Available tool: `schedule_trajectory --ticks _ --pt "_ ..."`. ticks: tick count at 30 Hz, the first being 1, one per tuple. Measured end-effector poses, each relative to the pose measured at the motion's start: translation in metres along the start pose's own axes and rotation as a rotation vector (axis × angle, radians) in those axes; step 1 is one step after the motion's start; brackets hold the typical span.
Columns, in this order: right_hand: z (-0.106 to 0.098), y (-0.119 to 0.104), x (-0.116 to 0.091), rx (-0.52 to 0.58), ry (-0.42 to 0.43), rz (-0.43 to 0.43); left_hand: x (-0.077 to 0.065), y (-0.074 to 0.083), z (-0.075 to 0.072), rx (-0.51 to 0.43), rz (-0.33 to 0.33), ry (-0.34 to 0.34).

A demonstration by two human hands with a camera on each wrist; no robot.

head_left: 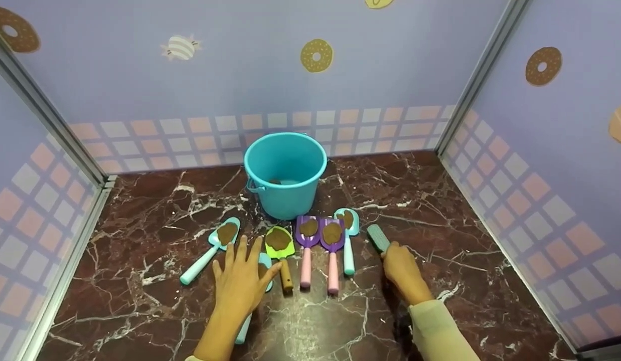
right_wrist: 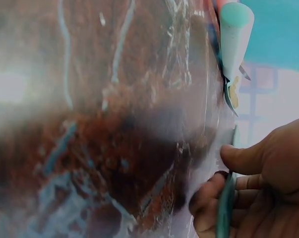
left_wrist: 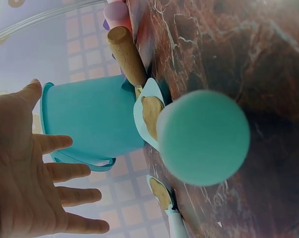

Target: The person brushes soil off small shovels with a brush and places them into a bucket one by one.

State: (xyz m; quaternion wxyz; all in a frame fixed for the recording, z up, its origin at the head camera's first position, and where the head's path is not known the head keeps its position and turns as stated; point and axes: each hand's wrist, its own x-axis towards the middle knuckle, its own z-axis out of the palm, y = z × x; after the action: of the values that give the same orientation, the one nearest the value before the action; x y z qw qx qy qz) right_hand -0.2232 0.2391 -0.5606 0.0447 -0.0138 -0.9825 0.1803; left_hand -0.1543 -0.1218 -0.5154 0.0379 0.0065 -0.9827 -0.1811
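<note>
My left hand is spread with straight fingers over a light blue toy shovel, which it partly hides. Bare palm and nothing held show in the left wrist view. My right hand pinches a thin, flat green tool between thumb and fingers, low over the table at the right; its exact kind I cannot tell. Left of it lies a shovel with a pale blue handle. Between the hands are two purple shovels with pink handles and a lime green shovel with a brown handle. Brown lumps sit in the shovel scoops.
A blue bucket stands behind the shovels, with a bit of brown stuff inside at its bottom. Another light blue shovel lies left of my left hand. Patterned walls enclose the marbled table at the back and sides.
</note>
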Motion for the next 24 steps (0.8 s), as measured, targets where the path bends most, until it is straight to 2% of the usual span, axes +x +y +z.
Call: schedule_trajectory --ticks 9,15,21,24 --pt "-0.008 -0.010 -0.002 0.027 0.063 -0.095 0.001 -0.001 -0.002 -0.009 0.004 0.014" --pt "-0.019 -0.026 -0.007 0.035 0.127 -0.157 0.004 -0.004 -0.002 -0.005 0.000 0.020" --pt "-0.028 -0.047 -0.022 0.043 0.195 -0.242 0.005 -0.012 0.002 0.006 -0.003 0.018" --pt "-0.030 -0.057 -0.034 0.064 0.192 -0.268 0.006 -0.017 0.003 0.028 -0.009 0.009"
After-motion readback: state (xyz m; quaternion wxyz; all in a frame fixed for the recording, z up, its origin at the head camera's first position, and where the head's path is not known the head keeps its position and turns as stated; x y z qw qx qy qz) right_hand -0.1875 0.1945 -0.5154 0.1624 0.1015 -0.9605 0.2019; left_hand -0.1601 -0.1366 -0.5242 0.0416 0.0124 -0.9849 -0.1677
